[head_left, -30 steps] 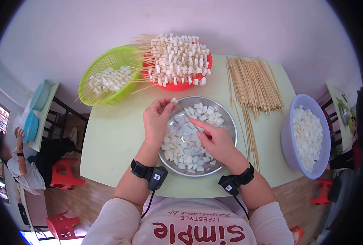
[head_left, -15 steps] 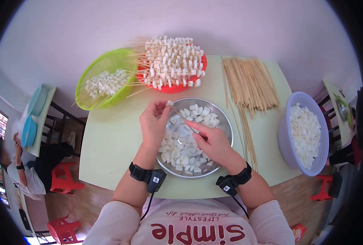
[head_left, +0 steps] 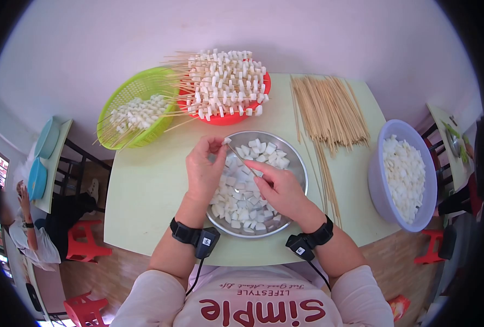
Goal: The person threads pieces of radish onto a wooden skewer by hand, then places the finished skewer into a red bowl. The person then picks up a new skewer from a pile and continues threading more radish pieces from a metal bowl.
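Green basket [head_left: 144, 82], loaded sticks [head_left: 139, 113]; red bowl [head_left: 231, 119], likewise; left hand [head_left: 204, 169], pinching a white cube [head_left: 226, 140] at the tip of one stick [head_left: 241, 158], over a steel bowl [head_left: 298, 163] of loose cubes [head_left: 245, 210]; cube probably slippery, best pinched by its sides; stick apparently light, stiff, best held mid-shaft; right hand [head_left: 281, 189], gripping it lower down; spare sticks [head_left: 332, 111] on bench [head_left: 144, 191]; purple tub [head_left: 381, 199], further cubes [head_left: 404, 180].

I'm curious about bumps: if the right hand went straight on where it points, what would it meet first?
Probably the white piece pinched by the left hand, though depth along that line is hard to judge.
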The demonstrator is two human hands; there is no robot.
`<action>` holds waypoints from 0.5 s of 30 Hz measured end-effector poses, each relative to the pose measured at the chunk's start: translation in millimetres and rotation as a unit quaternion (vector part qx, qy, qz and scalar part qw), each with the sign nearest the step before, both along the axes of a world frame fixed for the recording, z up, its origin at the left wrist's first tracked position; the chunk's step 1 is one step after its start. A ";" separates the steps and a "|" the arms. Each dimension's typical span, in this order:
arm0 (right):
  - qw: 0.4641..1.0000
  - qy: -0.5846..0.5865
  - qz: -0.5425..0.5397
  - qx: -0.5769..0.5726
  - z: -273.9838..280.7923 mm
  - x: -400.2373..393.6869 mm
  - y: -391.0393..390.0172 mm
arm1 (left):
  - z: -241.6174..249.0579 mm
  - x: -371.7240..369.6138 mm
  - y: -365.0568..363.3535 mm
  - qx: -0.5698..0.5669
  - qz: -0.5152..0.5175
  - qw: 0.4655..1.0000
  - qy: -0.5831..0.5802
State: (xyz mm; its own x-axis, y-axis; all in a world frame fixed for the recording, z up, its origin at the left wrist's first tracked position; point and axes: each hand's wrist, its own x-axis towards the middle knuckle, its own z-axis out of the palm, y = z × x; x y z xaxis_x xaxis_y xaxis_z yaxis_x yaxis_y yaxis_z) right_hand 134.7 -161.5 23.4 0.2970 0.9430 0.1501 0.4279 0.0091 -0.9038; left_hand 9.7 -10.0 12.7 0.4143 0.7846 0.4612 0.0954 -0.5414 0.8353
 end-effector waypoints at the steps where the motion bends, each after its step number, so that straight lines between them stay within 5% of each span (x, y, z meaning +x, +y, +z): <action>1: 1.000 0.011 0.001 -0.004 0.6 0.1 0.1 | -1.2 0.1 0.7 0.000 -0.001 1.000 0.001; 15: 0.993 0.120 -0.016 0.015 -1.0 3.6 2.9 | 13.6 0.8 -18.2 -0.014 -0.168 0.984 0.055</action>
